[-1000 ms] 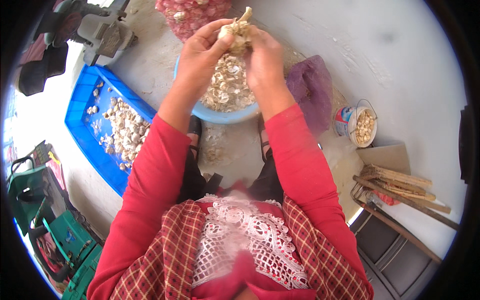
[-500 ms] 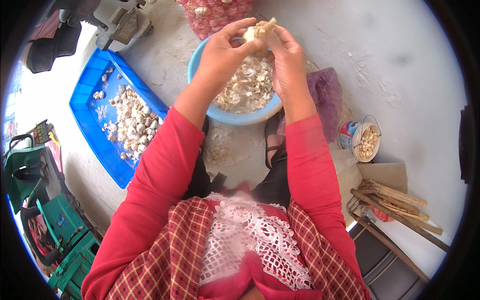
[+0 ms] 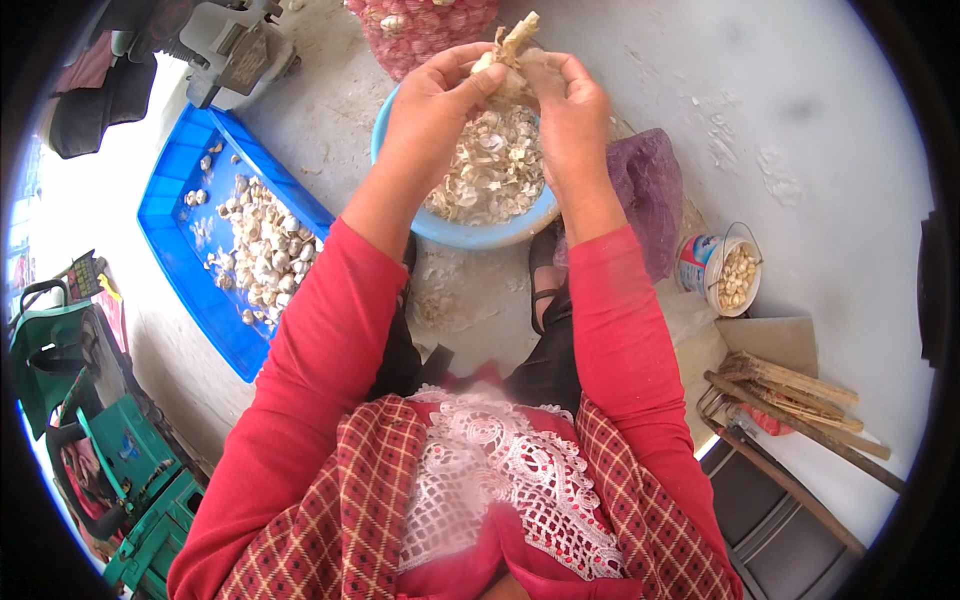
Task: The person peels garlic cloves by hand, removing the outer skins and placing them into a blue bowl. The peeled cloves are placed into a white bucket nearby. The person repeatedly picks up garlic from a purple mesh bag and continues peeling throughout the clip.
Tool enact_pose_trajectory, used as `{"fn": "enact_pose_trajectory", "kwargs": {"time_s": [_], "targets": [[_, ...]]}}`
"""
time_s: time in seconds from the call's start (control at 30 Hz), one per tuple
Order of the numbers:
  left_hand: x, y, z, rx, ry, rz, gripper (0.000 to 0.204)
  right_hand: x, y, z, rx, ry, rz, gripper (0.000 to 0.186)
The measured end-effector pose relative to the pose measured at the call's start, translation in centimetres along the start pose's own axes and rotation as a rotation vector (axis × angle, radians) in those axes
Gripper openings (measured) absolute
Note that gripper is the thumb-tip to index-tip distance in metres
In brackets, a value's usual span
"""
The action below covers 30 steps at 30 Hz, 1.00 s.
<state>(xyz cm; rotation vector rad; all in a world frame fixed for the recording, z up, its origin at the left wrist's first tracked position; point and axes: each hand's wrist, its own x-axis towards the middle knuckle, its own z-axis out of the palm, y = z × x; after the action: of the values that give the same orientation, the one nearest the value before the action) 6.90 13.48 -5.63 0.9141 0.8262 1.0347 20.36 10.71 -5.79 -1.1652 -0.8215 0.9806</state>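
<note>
Over a light blue basin point(image 3: 435, 230) of papery garlic skins point(image 3: 485, 175), both my hands hold a garlic bulb with a dry stalk point(image 3: 515, 40) sticking upward. My left hand point(image 3: 430, 115) grips it from the left with thumb on the bulb; my right hand point(image 3: 572, 120) closes on its right side, fingertips partly blurred. A blue tray point(image 3: 170, 215) of garlic bulbs and cloves point(image 3: 265, 250) lies to my left. A purple mesh sack point(image 3: 645, 185) is crumpled beside the basin on my right.
A red mesh sack of bulbs point(image 3: 420, 30) stands beyond the basin. At right are a small bucket of cloves point(image 3: 735, 275), wooden sticks point(image 3: 790, 390) and a dark folded item point(image 3: 770, 510). Metal equipment point(image 3: 235, 55) is at upper left, green objects point(image 3: 125, 450) at lower left.
The view has shifted, with the scene slightly further right. My hands stay on the bulb; its stalk has turned and stands higher than half a second ago.
</note>
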Motion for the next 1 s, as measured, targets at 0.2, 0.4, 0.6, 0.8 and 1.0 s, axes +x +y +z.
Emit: {"fn": "enact_pose_trajectory", "kwargs": {"time_s": [0.2,0.4,0.6,0.8,1.0], "targets": [[-0.3,0.5,0.1,0.189,-0.102,0.183,0.040,-0.1,-0.7,-0.1,0.203,-0.083,0.126,0.016],[-0.3,0.3,-0.2,0.076,-0.200,0.100,0.035,0.7,0.1,-0.7,-0.258,0.012,-0.130,0.007],[0.5,-0.6,-1.3,0.100,-0.232,0.129,0.034,1.4,1.9,0.1,-0.144,0.105,-0.383,0.008],[1.0,-0.9,-2.1,-0.119,-0.235,0.057,0.038,0.8,0.6,1.1,-0.137,0.220,-0.469,0.016],[1.6,-0.5,-2.3,-0.098,-0.227,0.025,0.041,0.4,0.0,1.0,-0.147,0.267,-0.499,0.012]]}}
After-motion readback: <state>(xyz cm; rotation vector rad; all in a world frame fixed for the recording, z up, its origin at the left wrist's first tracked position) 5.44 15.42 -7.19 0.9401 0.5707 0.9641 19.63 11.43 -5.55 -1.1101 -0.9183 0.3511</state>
